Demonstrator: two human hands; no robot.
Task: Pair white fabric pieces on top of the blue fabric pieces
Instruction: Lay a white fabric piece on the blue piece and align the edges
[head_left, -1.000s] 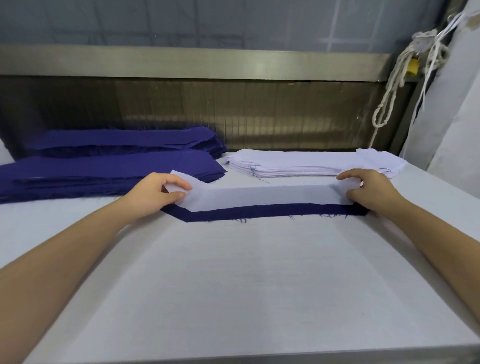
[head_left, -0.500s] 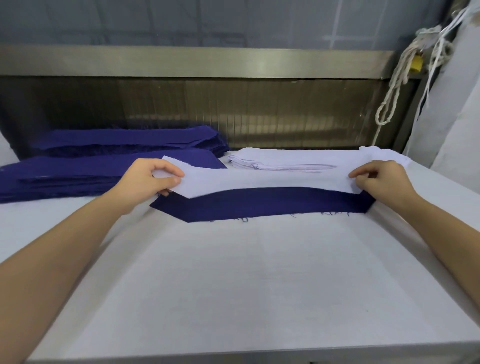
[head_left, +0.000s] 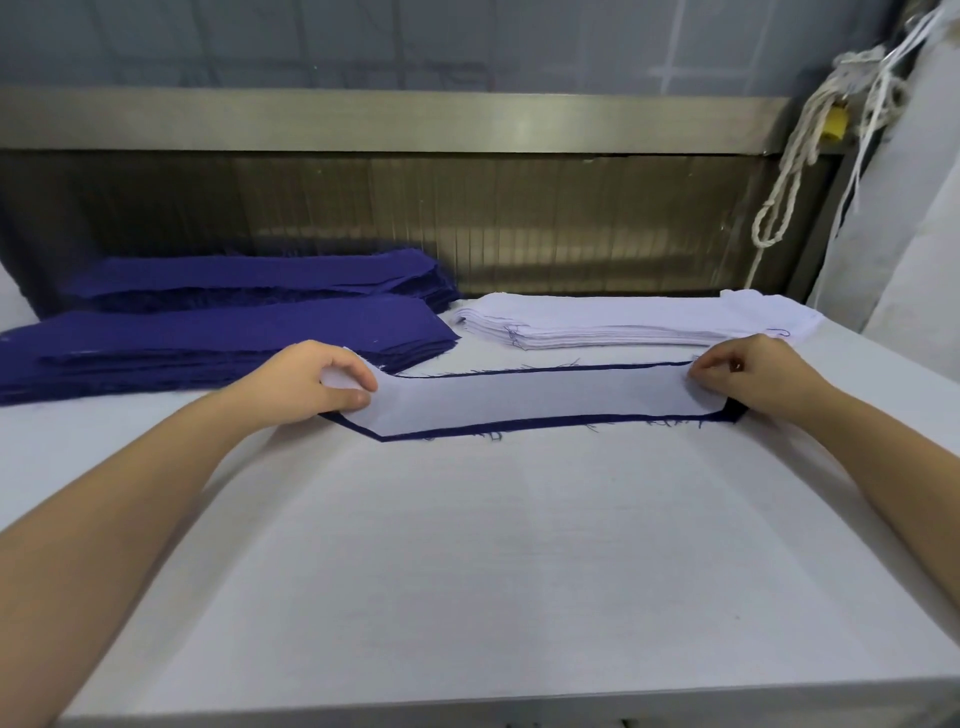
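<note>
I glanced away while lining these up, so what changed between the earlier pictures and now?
The white piece came toward the person over the blue piece: half a second ago a wide blue band showed, now only thin blue edges. The left hand and right hand still pinch its ends. The blue stacks and white stack stayed put.

From my end, the white fabric piece (head_left: 530, 397) reads as thin, smooth, matt cloth. The blue fabric piece (head_left: 545, 422) beneath it is matt weave with frayed, thready edges. The blue stacks (head_left: 234, 332) at ten o'clock look dull, with rough cut edges. The white stack (head_left: 597, 327) at one o'clock is matt cloth too. I see a matt, finely textured cover on the table (head_left: 467, 545). At twelve o'clock a brushed metal rail (head_left: 395, 122) shows a soft sheen, and at two o'clock there is rough twisted rope (head_left: 789, 171).
</note>
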